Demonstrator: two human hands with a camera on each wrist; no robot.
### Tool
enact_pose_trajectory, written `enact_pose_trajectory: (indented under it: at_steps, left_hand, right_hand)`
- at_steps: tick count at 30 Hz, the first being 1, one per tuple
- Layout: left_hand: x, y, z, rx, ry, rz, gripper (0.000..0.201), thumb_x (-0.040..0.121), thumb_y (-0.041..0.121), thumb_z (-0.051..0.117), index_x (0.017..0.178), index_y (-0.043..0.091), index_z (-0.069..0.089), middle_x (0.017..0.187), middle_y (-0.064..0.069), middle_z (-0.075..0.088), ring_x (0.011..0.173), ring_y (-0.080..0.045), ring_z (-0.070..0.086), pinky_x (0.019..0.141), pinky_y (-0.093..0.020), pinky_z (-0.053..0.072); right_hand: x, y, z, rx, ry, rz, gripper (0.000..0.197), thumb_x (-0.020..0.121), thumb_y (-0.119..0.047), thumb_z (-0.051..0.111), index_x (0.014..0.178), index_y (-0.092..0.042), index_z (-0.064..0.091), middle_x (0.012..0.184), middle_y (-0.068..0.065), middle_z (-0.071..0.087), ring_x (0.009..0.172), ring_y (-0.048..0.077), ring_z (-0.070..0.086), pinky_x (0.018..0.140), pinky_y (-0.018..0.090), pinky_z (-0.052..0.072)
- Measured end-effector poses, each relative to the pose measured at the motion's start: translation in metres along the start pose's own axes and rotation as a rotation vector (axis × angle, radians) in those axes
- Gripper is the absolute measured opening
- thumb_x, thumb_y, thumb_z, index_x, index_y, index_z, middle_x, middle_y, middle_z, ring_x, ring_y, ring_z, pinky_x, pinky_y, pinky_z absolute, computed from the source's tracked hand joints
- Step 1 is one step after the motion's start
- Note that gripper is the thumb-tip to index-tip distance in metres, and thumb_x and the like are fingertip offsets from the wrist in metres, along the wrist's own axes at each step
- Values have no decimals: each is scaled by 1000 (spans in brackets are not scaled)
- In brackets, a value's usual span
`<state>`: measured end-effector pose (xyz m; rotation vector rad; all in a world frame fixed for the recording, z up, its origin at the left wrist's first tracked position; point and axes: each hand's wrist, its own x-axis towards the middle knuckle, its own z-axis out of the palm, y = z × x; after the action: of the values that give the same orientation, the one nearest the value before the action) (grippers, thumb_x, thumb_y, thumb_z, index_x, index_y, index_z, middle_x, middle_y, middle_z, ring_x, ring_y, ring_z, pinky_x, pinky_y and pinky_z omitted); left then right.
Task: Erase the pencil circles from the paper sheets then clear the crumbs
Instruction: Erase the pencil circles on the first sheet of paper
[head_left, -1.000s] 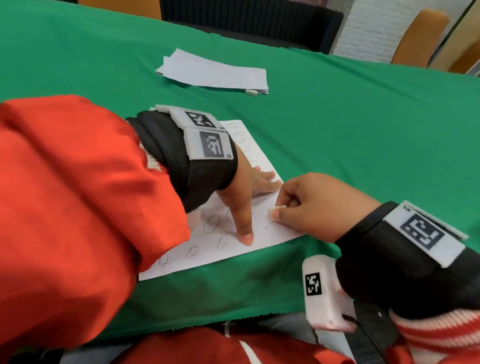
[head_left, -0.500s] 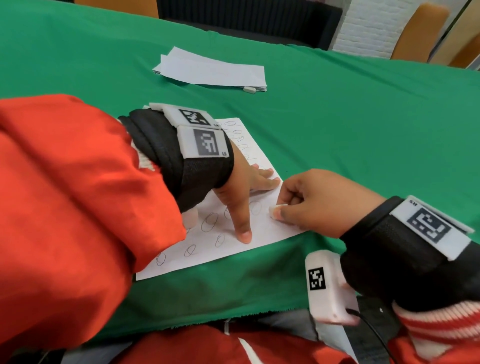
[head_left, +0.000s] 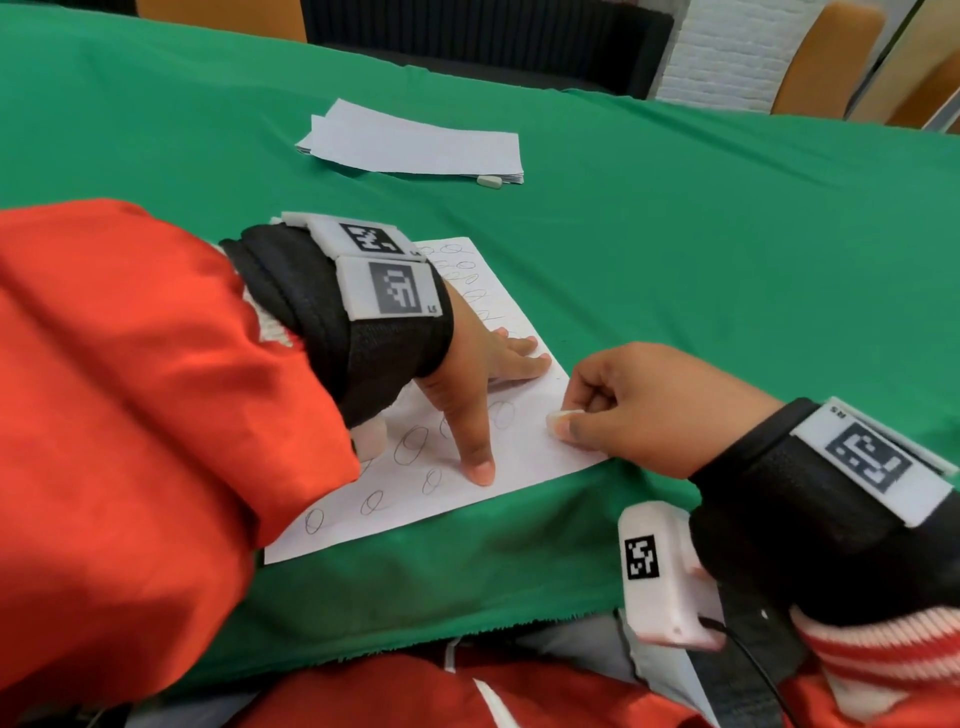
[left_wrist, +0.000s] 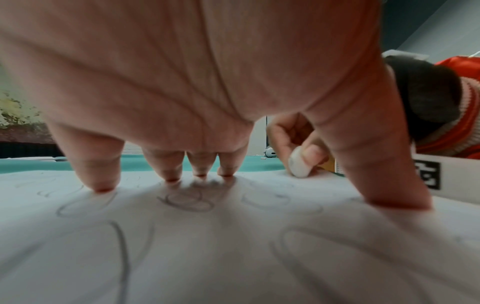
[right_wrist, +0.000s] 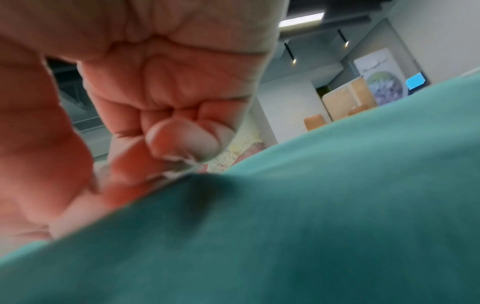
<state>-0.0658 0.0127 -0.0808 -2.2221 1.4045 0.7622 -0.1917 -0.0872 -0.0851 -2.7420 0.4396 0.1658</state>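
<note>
Our left hand (head_left: 483, 384) presses flat, fingers spread, on the paper sheet (head_left: 524, 457). Our right hand (head_left: 639, 405) pinches the eraser (head_left: 561, 415) at the sheet's right edge, nearest circle (head_left: 503, 414) just leftward.

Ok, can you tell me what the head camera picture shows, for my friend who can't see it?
A person's right hand pinches a small white eraser against a white paper sheet covered in pencil circles, while the left hand presses the sheet flat on a green tablecloth. Farther back lie a stack of white papers and a second small eraser.
</note>
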Motion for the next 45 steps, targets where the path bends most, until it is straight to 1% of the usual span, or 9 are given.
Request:
enact_pose_trajectory:
  at_steps: [5,14,19,23,27,32,37,42,45]
  left_hand:
    - [0,0,0,-11,4,8,121,71,57,71,148,31,-19,154,14,-25,143,-6,-17,117,-40,-6]
    - [2,-1,1,-28,1,9,122,69,56,72,148,34,-18,154,16,-24,142,-5,-18,116,-40,-6]
    - [0,0,1,-15,5,2,120,71,56,71,148,32,-19,153,17,-25,142,-4,-18,116,-39,-6]
    - [1,-1,1,-28,4,11,121,69,57,71,148,36,-18,154,17,-24,142,-4,-17,115,-39,-5]
    - [0,0,1,-9,8,2,120,71,57,70,148,33,-19,153,17,-25,143,-4,-17,116,-39,-5]
    - [-2,1,0,-20,7,10,119,71,56,71,148,35,-17,154,16,-24,143,-5,-16,115,-37,-4]
    - [0,0,1,-15,5,2,121,71,57,71,147,32,-20,154,16,-25,142,-5,-18,117,-40,-6]
    - [1,0,0,-31,-2,18,120,71,56,71,148,34,-19,153,16,-25,142,-4,-19,115,-37,-6]
    - [1,-1,0,-28,-1,14,121,70,57,71,148,34,-19,153,16,-25,142,-4,-19,115,-38,-7]
  right_hand:
    - [-4,-5,4,-4,-74,-58,17,81,-30,63,68,-20,57,63,-7,55,57,5,48,60,24,42]
    - [-2,-8,4,-8,-70,-58,18,81,-29,63,66,-21,56,59,-8,53,53,3,45,53,19,37]
    - [4,1,0,-10,40,18,17,83,-30,62,71,-19,57,63,-6,54,55,4,45,52,20,35]
    - [1,-9,6,38,-78,-71,17,80,-27,65,67,-20,57,58,-7,54,52,4,46,56,20,39]
    - [6,-2,1,36,13,9,16,83,-30,63,75,-16,61,63,-5,57,60,10,52,59,24,42]
    - [1,-11,6,60,-98,-79,18,81,-28,65,66,-20,57,58,-9,53,53,4,46,58,21,41]
    - [7,2,2,54,19,14,17,83,-30,64,72,-18,58,64,-6,56,62,11,54,64,26,45]
    - [1,-9,9,98,-97,-87,20,81,-30,65,65,-21,56,58,-9,53,54,3,46,59,22,40]
    - [6,-3,6,93,-41,-25,18,82,-30,65,69,-19,58,60,-7,54,56,6,50,62,26,44]
